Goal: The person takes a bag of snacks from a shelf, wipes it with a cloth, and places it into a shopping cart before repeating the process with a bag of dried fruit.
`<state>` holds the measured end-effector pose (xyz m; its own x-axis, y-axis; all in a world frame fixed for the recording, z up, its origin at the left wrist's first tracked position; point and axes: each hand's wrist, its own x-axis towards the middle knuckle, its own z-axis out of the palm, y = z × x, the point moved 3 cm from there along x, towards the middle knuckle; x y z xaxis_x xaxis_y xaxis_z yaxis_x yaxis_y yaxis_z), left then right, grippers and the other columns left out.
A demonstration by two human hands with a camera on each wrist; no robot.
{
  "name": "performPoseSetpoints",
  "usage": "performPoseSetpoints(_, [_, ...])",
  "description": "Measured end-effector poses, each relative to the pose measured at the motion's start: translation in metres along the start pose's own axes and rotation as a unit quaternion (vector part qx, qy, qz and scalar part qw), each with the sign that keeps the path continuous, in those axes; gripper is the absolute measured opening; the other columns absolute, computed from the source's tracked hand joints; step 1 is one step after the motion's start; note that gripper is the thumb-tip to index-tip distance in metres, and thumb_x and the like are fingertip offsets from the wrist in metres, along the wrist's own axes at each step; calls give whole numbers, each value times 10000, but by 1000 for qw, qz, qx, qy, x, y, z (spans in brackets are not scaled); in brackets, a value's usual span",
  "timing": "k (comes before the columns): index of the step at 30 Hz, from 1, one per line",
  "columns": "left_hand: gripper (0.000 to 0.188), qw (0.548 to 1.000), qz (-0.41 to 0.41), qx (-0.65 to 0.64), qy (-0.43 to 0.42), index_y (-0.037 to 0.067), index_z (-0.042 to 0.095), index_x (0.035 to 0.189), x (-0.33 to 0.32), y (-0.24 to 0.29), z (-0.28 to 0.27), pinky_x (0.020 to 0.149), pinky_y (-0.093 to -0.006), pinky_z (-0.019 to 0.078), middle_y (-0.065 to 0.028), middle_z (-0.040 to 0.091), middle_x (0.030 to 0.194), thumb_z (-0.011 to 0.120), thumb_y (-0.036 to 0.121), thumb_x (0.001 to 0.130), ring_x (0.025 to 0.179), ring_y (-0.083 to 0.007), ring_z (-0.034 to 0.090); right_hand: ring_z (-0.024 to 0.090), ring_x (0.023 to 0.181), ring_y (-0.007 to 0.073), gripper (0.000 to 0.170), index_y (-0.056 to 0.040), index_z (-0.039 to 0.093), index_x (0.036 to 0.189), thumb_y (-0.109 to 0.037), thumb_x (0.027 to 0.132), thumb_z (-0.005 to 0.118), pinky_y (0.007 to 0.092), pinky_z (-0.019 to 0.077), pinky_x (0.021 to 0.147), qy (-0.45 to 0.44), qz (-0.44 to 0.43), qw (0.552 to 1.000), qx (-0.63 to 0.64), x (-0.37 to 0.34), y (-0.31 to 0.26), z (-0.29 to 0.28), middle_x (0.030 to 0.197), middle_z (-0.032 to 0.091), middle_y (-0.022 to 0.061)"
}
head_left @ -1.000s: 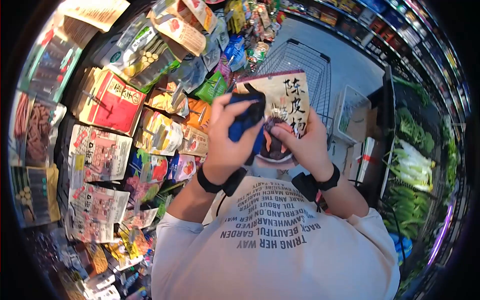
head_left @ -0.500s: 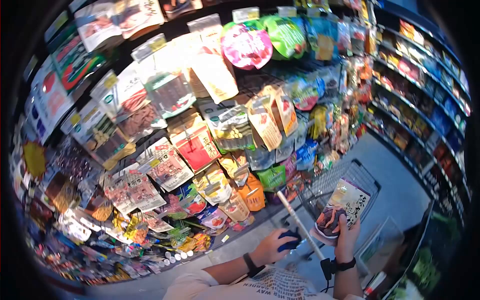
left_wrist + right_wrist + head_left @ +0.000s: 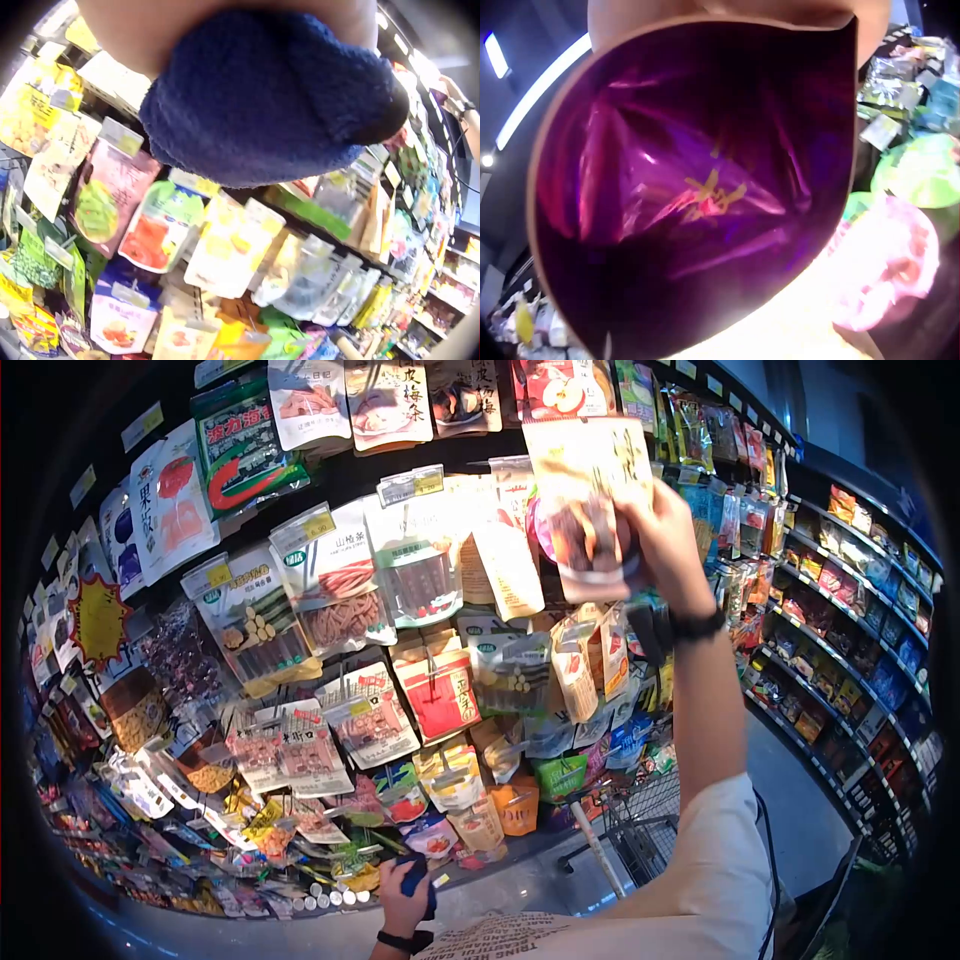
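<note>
The right hand grips a stand-up snack pouch by its right side, raised near the upper right corner of the display rack, before other hanging bags. The right wrist view shows the pouch's shiny purple face. Near the rack's lower edge, the left hand holds a dark blue fuzzy cloth. A wire shopping cart stands below the right arm.

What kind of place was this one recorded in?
Most likely a supermarket, in a snack aisle: packaged snack pouches hang in rows, price tags sit in front of many of them, and a wire shopping cart stands on the floor.
</note>
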<state>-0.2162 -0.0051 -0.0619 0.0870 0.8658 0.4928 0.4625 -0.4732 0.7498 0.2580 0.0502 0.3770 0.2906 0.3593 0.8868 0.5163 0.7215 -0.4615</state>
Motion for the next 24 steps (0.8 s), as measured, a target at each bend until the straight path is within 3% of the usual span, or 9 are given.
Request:
performPoseSetpoints(4, [380, 996, -56, 22, 69, 15, 609, 1114, 9, -35, -44, 992, -426, 439, -200, 523, 1195, 774, 22, 771, 1120, -368, 549, 611, 770, 108, 297, 24, 692, 1004, -240, 868, 693, 283, 512, 673, -87, 57, 994, -16, 141, 24, 28, 891, 697, 49])
performPoseSetpoints(6, [366, 989, -47, 50, 129, -4, 585, 1117, 9, -42, -57, 977, -414, 444, -196, 542, 1181, 744, -8, 788, 1091, -363, 563, 602, 738, 99, 192, -7, 685, 967, -192, 921, 661, 268, 484, 631, -41, 85, 993, -70, 166, 11, 56, 888, 690, 15])
performPoseSetpoints(10, [364, 974, -131, 82, 168, -31, 551, 1193, -2, -61, -64, 1095, -425, 350, -217, 495, 1313, 711, 72, 883, 1237, -384, 485, 665, 826, 173, 248, -26, 718, 987, -238, 860, 689, 321, 521, 708, -43, -104, 977, -184, 225, 22, 94, 893, 721, 86])
performPoseSetpoints(11, [355, 972, -144, 63, 177, -40, 546, 1188, -1, -64, -63, 1094, -423, 351, -220, 496, 1311, 703, 84, 895, 1235, -379, 487, 611, 717, 96, 218, -43, 725, 1019, -221, 920, 649, 264, 492, 659, -11, -27, 993, -113, 228, 29, 95, 848, 699, 16])
performPoseSetpoints(12, [347, 970, -154, 41, 185, -50, 541, 1184, 2, -65, -60, 1093, -420, 353, -222, 497, 1309, 695, 95, 907, 1232, -374, 490, 620, 727, 109, 213, -36, 721, 1014, -212, 924, 643, 268, 503, 686, -157, -23, 985, 70, 218, 13, 87, 850, 699, 28])
performPoseSetpoints(13, [341, 964, -182, 54, 187, -59, 536, 1175, 5, -63, -58, 1090, -412, 357, -213, 502, 1302, 691, 99, 914, 1227, -362, 497, 620, 727, 109, 213, -36, 721, 1014, -212, 924, 643, 268, 503, 686, -158, -25, 985, 72, 212, 2, 81, 850, 699, 28])
performPoseSetpoints(20, [300, 955, -132, 46, 261, -53, 538, 1127, 12, -47, -11, 1012, -389, 406, -168, 528, 1186, 695, 45, 892, 1116, -335, 533, 619, 480, 161, 351, -93, 733, 637, -351, 865, 661, 300, 477, 492, 42, -42, 972, -228, 169, -69, 98, 545, 658, 49])
performPoseSetpoints(21, [289, 961, -99, 52, 251, -43, 540, 1111, 16, -35, -4, 977, -383, 416, -158, 520, 1130, 694, 16, 874, 1063, -325, 535, 587, 446, 156, 372, -88, 718, 629, -378, 857, 668, 311, 456, 471, 50, -51, 986, -148, 160, -72, 98, 519, 629, 46])
performPoseSetpoints(24, [292, 967, -54, 42, 244, -17, 551, 1071, 23, -18, 9, 892, -381, 436, -139, 484, 1011, 695, -51, 819, 952, -309, 533, 586, 451, 157, 390, -100, 710, 629, -375, 889, 614, 324, 452, 471, 19, -39, 970, -240, 171, -67, 96, 517, 621, 47])
